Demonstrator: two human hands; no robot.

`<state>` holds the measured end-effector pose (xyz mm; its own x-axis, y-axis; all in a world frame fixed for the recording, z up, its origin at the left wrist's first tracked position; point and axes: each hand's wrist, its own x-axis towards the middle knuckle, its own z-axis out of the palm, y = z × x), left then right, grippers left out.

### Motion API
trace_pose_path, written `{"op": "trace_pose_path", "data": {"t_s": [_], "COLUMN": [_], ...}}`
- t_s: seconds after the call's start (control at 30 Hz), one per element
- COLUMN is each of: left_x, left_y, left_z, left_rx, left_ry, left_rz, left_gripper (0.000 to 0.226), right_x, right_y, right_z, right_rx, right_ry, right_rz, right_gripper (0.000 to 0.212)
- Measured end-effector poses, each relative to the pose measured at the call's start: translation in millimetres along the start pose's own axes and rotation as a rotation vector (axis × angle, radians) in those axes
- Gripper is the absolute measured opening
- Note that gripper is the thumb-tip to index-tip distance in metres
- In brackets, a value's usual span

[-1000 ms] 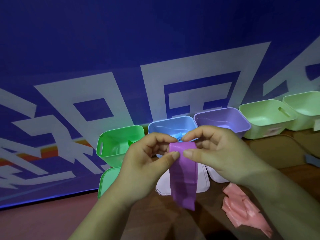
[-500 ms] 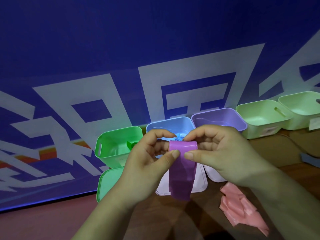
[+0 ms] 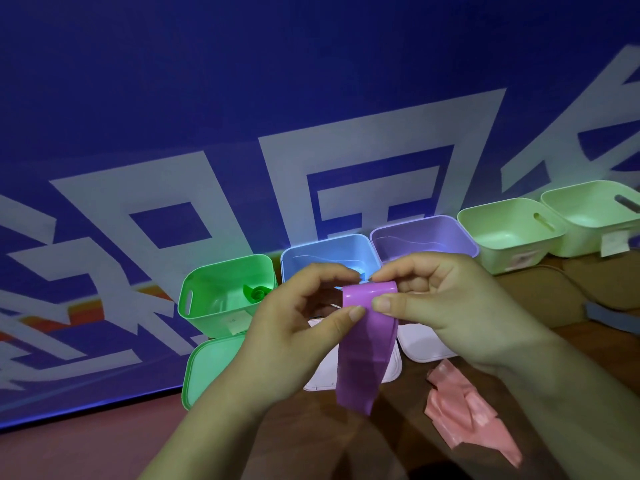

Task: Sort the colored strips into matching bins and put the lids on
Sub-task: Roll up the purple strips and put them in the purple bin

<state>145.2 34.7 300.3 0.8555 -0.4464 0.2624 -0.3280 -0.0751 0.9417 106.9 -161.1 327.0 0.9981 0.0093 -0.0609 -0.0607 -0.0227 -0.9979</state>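
A purple strip (image 3: 363,355) hangs from both my hands, its top end curled over my fingers. My left hand (image 3: 294,334) and my right hand (image 3: 443,306) pinch that rolled top, in front of the blue bin (image 3: 311,251) and the purple bin (image 3: 426,237). A rolled green strip (image 3: 256,292) lies in the green bin (image 3: 207,299). A bit of blue strip (image 3: 360,271) shows in the blue bin behind my fingers. A heap of pink strips (image 3: 467,414) lies on the table at the right.
A green lid (image 3: 211,368) lies in front of the green bin. Two pale lids (image 3: 426,348) lie flat under my hands. Two light green bins (image 3: 509,233) stand at the far right. A blue printed wall rises behind the row of bins.
The hanging part of the purple strip has grown shorter as more of it is rolled at the top. My hands stayed in about the same place.
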Motion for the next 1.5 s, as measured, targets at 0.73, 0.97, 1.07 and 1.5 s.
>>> {"op": "trace_pose_path", "data": {"t_s": [0.73,0.97,1.07,1.5], "left_x": [17.1,23.0,25.9,35.1], "left_y": [21.5,27.9,31.4,30.9], "left_z": [70.6,83.4,85.9,94.6], "left_rx": [-0.190,-0.248,-0.258,-0.344], "left_ry": [0.140,0.195,0.214,0.189], "left_rz": [-0.107,-0.196,-0.222,-0.276], "left_gripper": [0.037,0.038,0.034,0.033], "right_x": [-12.9,-13.8,-17.2,-13.2], "right_y": [6.1,9.9,9.3,11.1], "right_z": [-59.1,-71.1,-74.5,-88.4], "right_rx": [0.125,0.057,0.007,0.007], "right_ry": [0.026,0.036,0.024,-0.001], "right_rz": [0.058,-0.009,-0.085,-0.159], "right_gripper": [0.009,0.016,0.034,0.034]}}
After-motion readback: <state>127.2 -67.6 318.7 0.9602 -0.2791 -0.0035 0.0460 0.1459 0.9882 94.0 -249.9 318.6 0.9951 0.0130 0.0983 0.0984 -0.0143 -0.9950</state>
